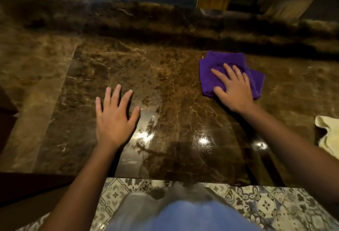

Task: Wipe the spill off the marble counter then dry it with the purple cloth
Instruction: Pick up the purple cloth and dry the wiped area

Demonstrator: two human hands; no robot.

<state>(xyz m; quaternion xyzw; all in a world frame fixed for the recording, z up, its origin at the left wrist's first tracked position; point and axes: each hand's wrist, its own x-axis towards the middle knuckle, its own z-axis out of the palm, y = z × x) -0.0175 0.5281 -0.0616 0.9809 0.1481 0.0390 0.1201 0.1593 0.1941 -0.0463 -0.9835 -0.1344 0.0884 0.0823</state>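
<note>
— Start at the fingers. What is the right hand (235,91) doing?

— Its fingers (221,74) are spread and laid flat on the purple cloth (216,65), palm down. Nothing is pinched; the thumb sits at the cloth's near left corner and the palm covers its near edge.

— And the cloth itself?

— Folded into a rough square, lying on the marble counter (165,76) toward the far right, not far from the raised back ledge (128,21). A second layer of it peeks out on the right from under the hand.

— The left hand (114,118)?

— Empty, fingers fanned out, thumb out to the right. It is low over the counter's middle, well apart from the cloth. Whether the palm actually touches the stone I cannot tell.

— Is the spill visible?

— The surface near the front edge is glossy, with bright light spots and reflections between the two forearms. Whether that is wetness or polish I cannot tell.

— Anything else out there?

— A pale yellow cloth (328,133) lies crumpled at the right edge of the counter, near the right forearm. Below the counter's front edge is a patterned tile floor (266,205).
</note>
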